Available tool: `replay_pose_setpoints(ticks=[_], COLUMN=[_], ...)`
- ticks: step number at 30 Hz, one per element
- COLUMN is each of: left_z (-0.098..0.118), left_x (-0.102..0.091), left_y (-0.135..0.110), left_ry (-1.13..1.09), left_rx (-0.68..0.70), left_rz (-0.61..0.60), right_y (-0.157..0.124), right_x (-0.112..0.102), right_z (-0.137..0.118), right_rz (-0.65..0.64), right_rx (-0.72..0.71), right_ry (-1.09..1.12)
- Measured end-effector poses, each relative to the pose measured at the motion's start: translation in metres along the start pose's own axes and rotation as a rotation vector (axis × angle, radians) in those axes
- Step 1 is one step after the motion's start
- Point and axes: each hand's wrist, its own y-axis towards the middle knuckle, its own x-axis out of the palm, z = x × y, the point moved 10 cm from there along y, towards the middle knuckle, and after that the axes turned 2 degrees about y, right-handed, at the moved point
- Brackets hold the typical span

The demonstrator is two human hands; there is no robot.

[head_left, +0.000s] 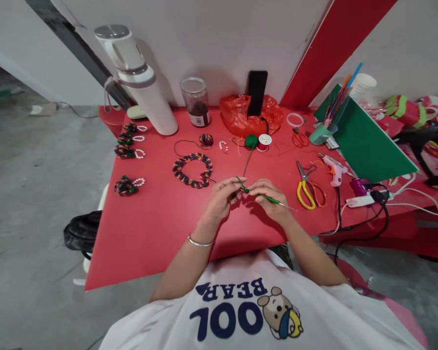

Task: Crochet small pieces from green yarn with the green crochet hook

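Left hand [224,194] and right hand [272,201] meet over the red surface [153,233], with their fingers bent close together. The left hand pinches a small bit of green yarn [246,191]. The right hand grips a thin tool [270,199] with a smooth green handle, and its skinny metal end pokes out past the fingers to the right. The green yarn sits between the fingertips of both hands, and the knots in it are too small to see well. A strand runs from it up to a round, fuzzy green ball [251,141]. Just beside that ball is a spool [264,140] with a flat white top and red thread.

A bumpy ring [193,183] of many-colored yarn lies flat near the left hand. Above it is a little striped ball [206,140] with a loose, curly tail. Shiny white beads [223,146] make a small curve near that ball. At the left edge, puffy yarn bundles [125,186] sit in a line, each with a loop of round white beads.

To the right of the right hand lie scissors [306,187] with yellow and red handles, spread apart. A crinkly red plastic bag [235,114] sits at the back, next to a clear round jar [196,104].
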Motion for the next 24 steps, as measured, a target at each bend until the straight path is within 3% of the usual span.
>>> replay_pose_setpoints(ticks=[7, 14, 20, 24], left_z=[0.005, 0.005, 0.008, -0.004], left_x=[-0.003, -0.005, -0.004, -0.003], left_y=[0.004, 0.004, 0.001, -0.001], left_ry=[0.056, 0.033, 0.071, -0.062], left_rx=[0.067, 0.076, 0.160, 0.054], left_rz=[0.036, 0.045, 0.086, 0.104], right_y=[0.001, -0.003, -0.003, -0.010], right_x=[-0.003, 0.001, 0.006, 0.016], right_z=[-0.012, -0.031, -0.029, -0.037], right_rz=[0.033, 0.134, 0.188, 0.251], right_rx=[-0.093, -0.185, -0.180, -0.312], right_ry=[-0.056, -0.266, -0.470, -0.623])
